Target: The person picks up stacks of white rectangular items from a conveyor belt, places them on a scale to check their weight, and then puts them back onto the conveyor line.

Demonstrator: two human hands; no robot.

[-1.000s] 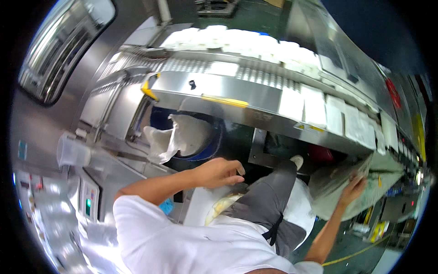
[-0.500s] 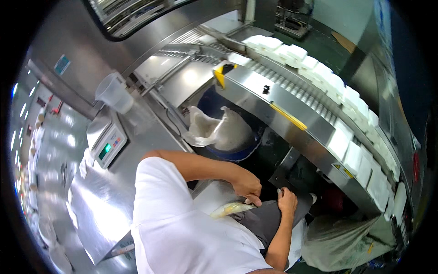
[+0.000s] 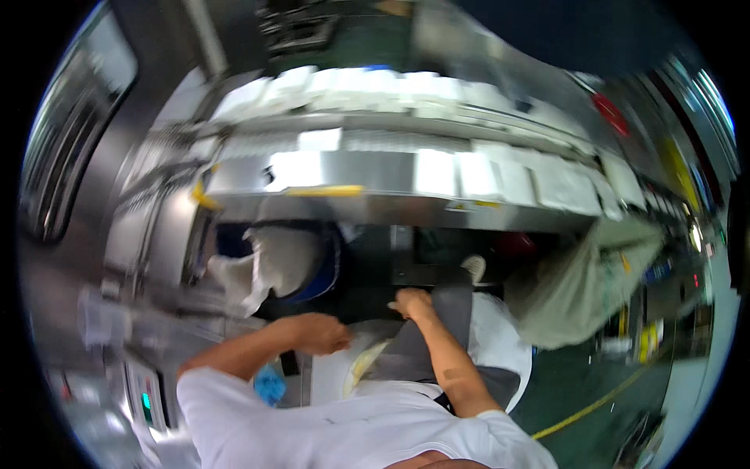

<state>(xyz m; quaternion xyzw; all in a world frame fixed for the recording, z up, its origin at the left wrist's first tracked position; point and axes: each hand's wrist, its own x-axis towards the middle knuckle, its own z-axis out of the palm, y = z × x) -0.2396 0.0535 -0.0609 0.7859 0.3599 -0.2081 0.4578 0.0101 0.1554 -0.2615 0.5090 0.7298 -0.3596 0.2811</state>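
Note:
Motion blurs this view. My left hand [image 3: 323, 334] is closed above the left side of my lap, knuckles up. My right hand [image 3: 411, 302] is also closed, farther forward over the grey cloth [image 3: 414, 344] on my lap, its forearm coming in from the lower right. Whatever either hand holds, if anything, is too small or smeared to make out. Close below my left hand lies a thin, see-through yellowish piece like plastic film [image 3: 362, 367]. Ahead on the left, a white plastic sack [image 3: 289, 254] sits in a blue tub [image 3: 332, 266].
A steel roller conveyor [image 3: 367, 141] crosses ahead, lined with white folded packs [image 3: 516, 178]. On the right hangs a greenish-grey bag [image 3: 574, 293]. At left are a scale [image 3: 147, 395], a clear plastic jug [image 3: 101, 316] and a blue crumpled item [image 3: 269, 384].
My view has swung to the right, so the conveyor now runs level across it. My hands have moved apart, the left one lifting away from the film.

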